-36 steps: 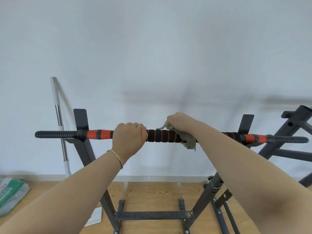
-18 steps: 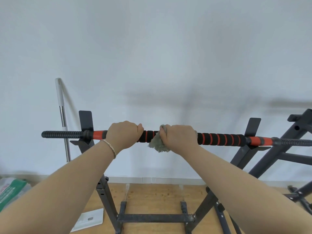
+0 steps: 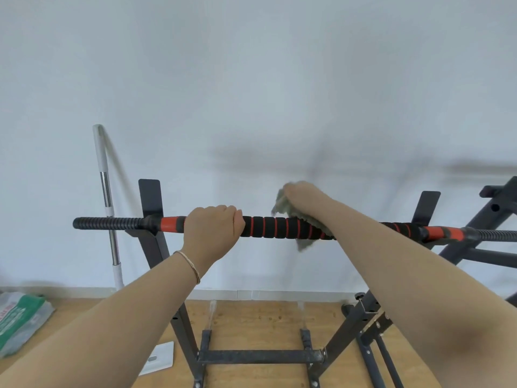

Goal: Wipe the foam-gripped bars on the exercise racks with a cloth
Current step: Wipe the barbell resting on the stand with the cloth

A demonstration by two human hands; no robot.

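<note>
The dark metal exercise rack carries the long horizontal bar with black-and-red foam grips across its 2 uprights. Another dark rack stands past the bar's right end. A white-and-chrome pole leans on the wall behind the bar's left end. The left hand is wrapped round the bar left of its middle. The right hand clutches the crumpled grey-green cloth, pressed onto the bar's top, a corner hanging below.

Single head-worn wide view, facing the wall, bar near
</note>
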